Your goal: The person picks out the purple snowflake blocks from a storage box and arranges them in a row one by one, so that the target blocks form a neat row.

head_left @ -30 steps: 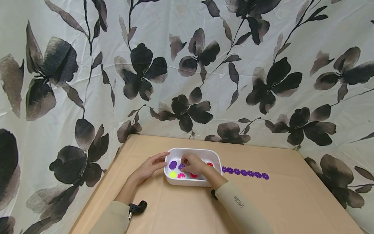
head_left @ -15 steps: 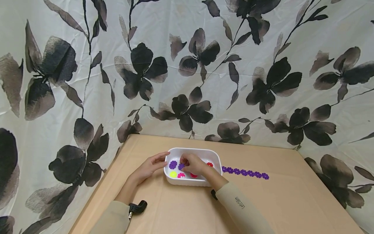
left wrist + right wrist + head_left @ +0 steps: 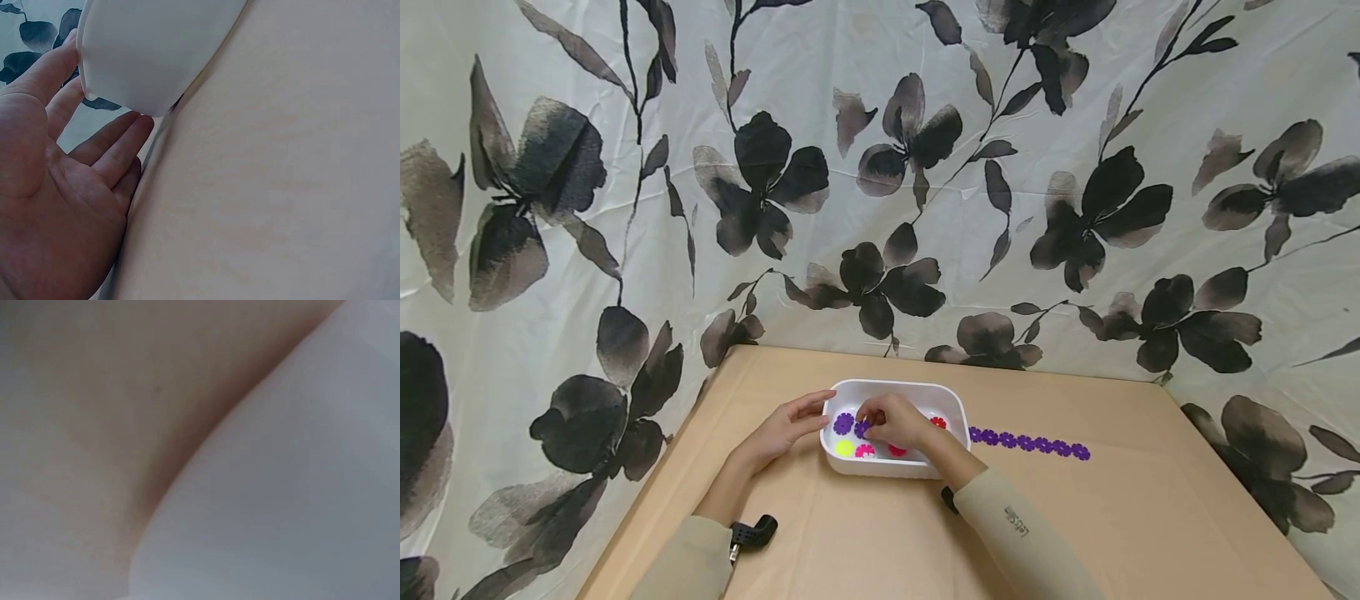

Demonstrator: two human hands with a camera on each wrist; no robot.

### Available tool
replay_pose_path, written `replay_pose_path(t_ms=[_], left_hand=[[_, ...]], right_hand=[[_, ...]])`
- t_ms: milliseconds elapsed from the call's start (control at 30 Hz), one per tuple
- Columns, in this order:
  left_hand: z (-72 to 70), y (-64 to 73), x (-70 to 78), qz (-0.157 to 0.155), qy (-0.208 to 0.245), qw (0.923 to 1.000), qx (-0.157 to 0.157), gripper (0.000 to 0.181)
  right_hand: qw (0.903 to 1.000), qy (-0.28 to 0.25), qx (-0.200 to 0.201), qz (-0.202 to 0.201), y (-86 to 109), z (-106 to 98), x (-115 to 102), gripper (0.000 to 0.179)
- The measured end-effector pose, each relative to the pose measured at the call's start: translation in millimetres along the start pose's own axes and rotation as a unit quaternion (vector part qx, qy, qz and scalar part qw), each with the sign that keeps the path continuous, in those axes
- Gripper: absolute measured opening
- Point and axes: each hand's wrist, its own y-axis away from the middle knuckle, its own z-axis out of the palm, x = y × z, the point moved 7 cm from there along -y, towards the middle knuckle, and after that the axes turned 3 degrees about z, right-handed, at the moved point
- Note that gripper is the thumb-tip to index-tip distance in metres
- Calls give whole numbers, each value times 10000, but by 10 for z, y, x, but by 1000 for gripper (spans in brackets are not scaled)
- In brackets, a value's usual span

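A white plastic tray (image 3: 880, 468) stands on the table and holds several flower-shaped plastic pieces. My left hand (image 3: 781, 431) touches the tray's left end with nearly straight fingers; in the left wrist view, fingertips meet the rim and side wall of the tray (image 3: 150, 50). Inside the tray, my right hand (image 3: 897, 422) pinches a purple flower piece (image 3: 861, 430), partly hidden by the fingers. Just left of it lies another purple flower piece (image 3: 843, 423). The right wrist view has only the tray's blurred white wall (image 3: 281, 487) and the tabletop, no hand.
A yellow piece (image 3: 844, 448), a pink piece (image 3: 864, 451) and red pieces (image 3: 937, 422) lie in the tray. From its right side a straight row of purple flower pieces (image 3: 1026, 442) extends along the tan table (image 3: 850, 533). Behind hangs a floral cloth (image 3: 985, 250).
My right hand, with the purple flower piece at its fingertips, has shifted slightly left inside the tray. The left hand and the tray stay where they were.
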Motion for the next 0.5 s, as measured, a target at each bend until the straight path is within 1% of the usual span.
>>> replay_pose_path(t_ms=[133,267,500], left_hand=[[-7,1,0,-3,-14,10000,13,55],[-5,6,3,-29,-10,10000,14,56],[-5,14,19,-44,-37,10000,6,58]], right_hand=[[10000,-8,34,2,-2,-6,-1,20],[9998,-155,103,9,11,-36,8,22],[9959,-820,288,247,110,-184,74,28]])
